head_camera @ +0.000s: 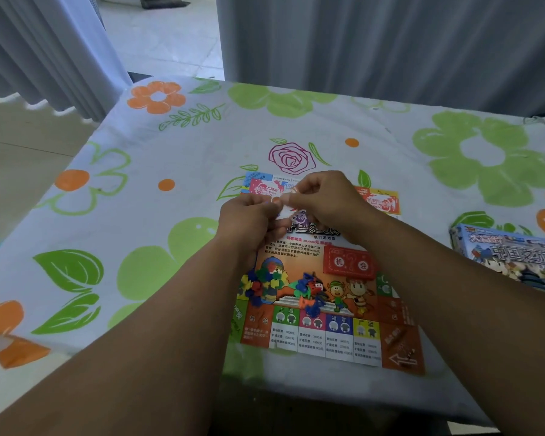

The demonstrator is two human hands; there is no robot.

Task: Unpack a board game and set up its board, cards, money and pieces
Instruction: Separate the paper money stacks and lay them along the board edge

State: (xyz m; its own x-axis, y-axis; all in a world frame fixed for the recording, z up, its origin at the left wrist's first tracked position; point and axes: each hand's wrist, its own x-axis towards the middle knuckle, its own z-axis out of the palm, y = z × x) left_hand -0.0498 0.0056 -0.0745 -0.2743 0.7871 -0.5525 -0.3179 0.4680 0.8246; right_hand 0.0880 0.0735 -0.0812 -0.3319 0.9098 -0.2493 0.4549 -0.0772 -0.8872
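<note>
Over the board [328, 335] on the flowered counter [170, 152], the left hand [249, 215] and right hand [324, 199] both pinch a small white-and-purple slip [298, 217] (what it is, I cannot tell). Coloured plastic pieces [265, 284] and a red card deck [350, 262] lie on the board; the game box [513, 256] sits well to the right

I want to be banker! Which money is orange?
The orange notes, right of the right hand. The pink notes lie by the left hand, and the held note is purple.
</note>
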